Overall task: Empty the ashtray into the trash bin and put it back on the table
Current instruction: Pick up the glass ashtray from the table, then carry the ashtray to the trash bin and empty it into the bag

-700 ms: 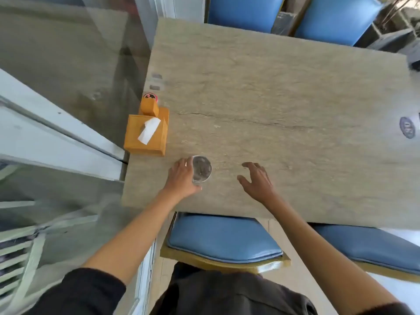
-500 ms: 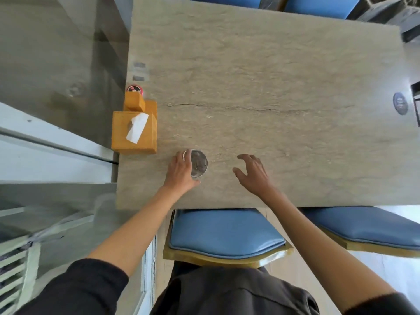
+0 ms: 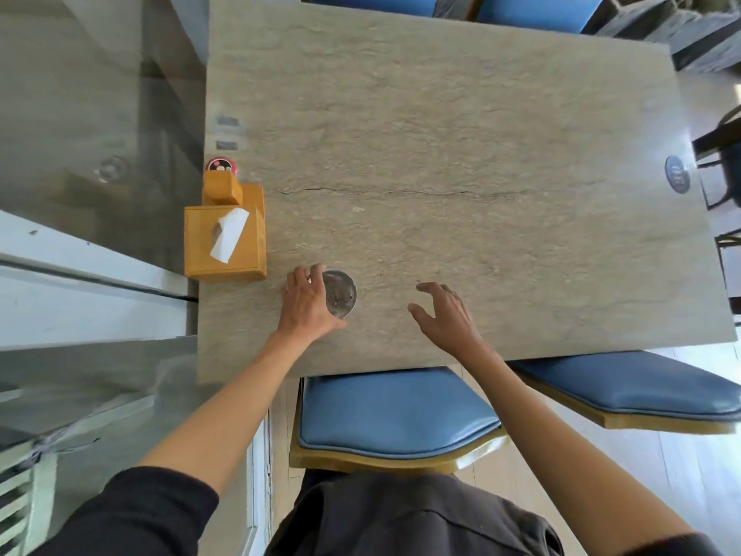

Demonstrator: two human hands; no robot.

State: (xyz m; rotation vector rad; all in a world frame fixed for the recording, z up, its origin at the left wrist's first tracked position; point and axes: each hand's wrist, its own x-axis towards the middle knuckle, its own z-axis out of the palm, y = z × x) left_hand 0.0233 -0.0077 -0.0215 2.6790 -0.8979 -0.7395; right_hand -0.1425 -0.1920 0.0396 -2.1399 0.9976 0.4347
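Observation:
A small round glass ashtray stands on the beige stone table, near the front left corner. My left hand wraps around its left side, fingers and thumb curled on the rim. My right hand hovers over the table a short way to the right of the ashtray, fingers spread, holding nothing. No trash bin is in view.
A wooden tissue box with a smaller wooden block and a round red-rimmed button behind it sits at the table's left edge. Blue padded chairs stand under the near edge. A glass wall runs along the left. A round blue sticker marks the right side.
The camera view shifted forward over the table. My left hand stays on the ashtray, and my right hand holds its place beside it.

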